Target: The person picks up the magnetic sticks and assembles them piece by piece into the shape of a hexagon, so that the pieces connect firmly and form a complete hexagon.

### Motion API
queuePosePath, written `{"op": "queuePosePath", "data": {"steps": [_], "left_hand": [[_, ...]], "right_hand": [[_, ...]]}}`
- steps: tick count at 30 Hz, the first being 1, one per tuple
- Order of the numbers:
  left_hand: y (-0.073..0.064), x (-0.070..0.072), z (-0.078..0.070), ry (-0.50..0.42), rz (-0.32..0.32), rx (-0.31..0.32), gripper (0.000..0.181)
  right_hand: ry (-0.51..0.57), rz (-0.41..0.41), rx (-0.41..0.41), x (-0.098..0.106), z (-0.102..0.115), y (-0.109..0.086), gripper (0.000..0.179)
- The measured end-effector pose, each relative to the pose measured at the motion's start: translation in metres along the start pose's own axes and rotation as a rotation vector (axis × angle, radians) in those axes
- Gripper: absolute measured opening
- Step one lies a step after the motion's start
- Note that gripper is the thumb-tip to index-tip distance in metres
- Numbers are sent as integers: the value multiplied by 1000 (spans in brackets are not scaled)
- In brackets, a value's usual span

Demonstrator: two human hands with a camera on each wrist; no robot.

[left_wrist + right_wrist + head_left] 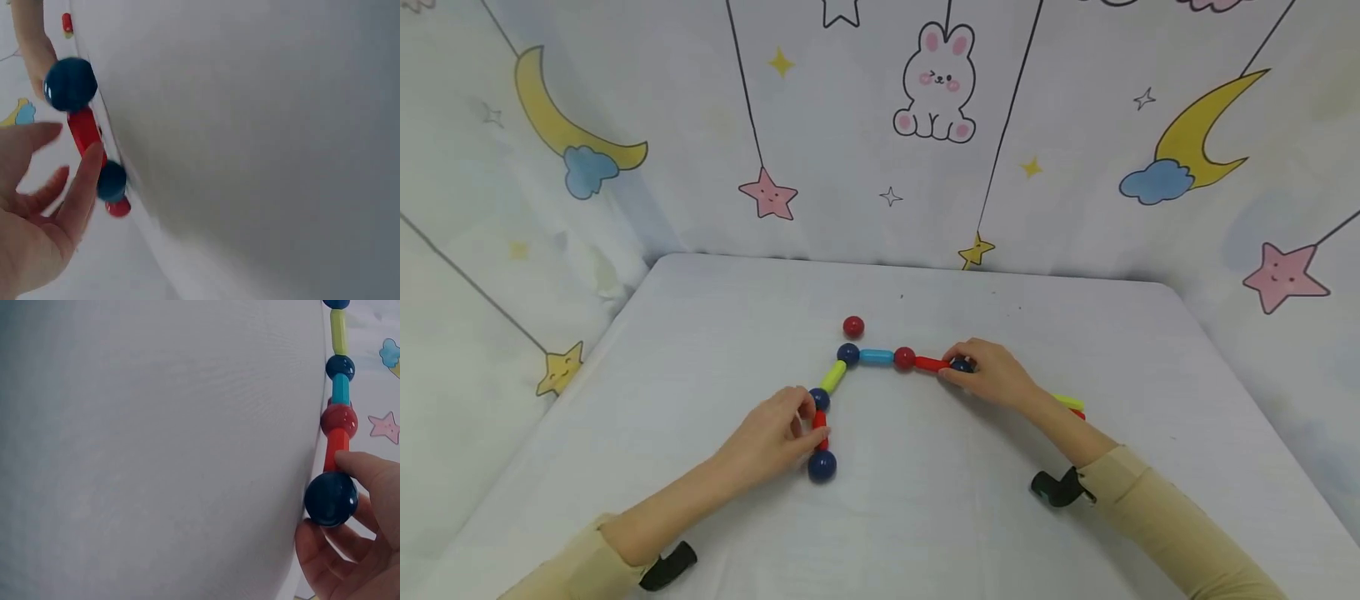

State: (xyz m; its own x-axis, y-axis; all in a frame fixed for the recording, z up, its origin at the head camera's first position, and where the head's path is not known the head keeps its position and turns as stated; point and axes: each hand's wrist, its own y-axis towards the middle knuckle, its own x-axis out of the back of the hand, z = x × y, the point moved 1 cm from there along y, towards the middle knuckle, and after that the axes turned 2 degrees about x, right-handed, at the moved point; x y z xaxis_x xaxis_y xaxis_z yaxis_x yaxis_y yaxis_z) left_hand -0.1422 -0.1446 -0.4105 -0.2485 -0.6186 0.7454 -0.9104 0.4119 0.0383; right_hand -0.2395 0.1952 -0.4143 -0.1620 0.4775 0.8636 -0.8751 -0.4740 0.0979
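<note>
A bent chain of toy building rods and balls lies on the white table. At its near left end, a red rod (821, 431) joins a dark blue ball (822, 466) to another blue ball (820, 399). My left hand (767, 437) is at this rod, one fingertip against it and the thumb spread away in the left wrist view. A yellow-green rod (832, 377), a corner blue ball (848, 354), a light blue rod (877, 357) and a red ball (904, 358) follow. My right hand (992, 372) grips the far right blue ball (331, 499), its thumb on the adjoining red rod (336, 447).
A loose red ball (853, 327) lies behind the corner of the chain. Beyond my right forearm, a yellow-green rod (1070, 402) and a red piece (1078, 414) are partly hidden. A patterned curtain (865, 108) hangs behind the table (940, 517).
</note>
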Motion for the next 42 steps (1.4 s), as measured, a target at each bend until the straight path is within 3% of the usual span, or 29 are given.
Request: {"op": "queuePosePath", "data": {"steps": [3,5,8,11,17,20,30,42], "left_hand": [[4,13,0,302,46,-305,46],[6,20,0,400,145,-456,53],[11,21,2,454,268,-560,50],[15,14,2,461,257,-600,41],[13,-3,-4,477,83,-613,40],[9,-10,-10,490,41,-591,41],[2,-22,-23,482,66,-451,41],[0,-27,-29,513,66,-411,41]], "right_hand": [[4,3,7,1,-1,0,22],[7,3,10,1,-1,0,22],[4,2,16,2,-2,0,22],[7,3,17,2,-2,0,23],[5,-2,12,2,0,4,23],[6,-1,22,1,2,5,23],[7,-3,37,-2,4,10,23],[-7,20,-9,-3,12,15,24]]}}
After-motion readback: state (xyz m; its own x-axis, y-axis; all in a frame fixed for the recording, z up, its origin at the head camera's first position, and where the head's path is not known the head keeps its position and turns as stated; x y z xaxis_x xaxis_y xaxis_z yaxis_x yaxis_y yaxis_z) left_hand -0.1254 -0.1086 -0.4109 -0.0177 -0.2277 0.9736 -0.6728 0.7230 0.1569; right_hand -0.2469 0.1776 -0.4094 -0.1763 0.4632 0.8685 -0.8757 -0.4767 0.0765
